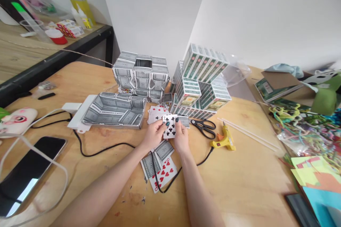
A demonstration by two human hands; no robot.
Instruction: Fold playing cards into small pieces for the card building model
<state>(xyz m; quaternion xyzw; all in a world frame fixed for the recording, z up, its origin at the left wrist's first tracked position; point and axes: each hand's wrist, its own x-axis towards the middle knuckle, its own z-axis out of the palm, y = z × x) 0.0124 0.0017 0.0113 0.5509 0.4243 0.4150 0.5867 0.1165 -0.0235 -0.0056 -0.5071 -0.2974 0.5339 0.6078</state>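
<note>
A seven of clubs playing card is held face up between my left hand on its left edge and my right hand on its right edge, thumbs on top. Just behind it lie loose cards. Nearer to me, between my forearms, are face-down cards and a nine of hearts, crossed by a black cable. An open tray made of cards stands to the left, and a larger card structure rises behind it.
Stacked card boxes stand behind my hands. Black scissors, a yellow glue gun and clear sticks lie to the right. A phone and white cable are at left; coloured papers are at right.
</note>
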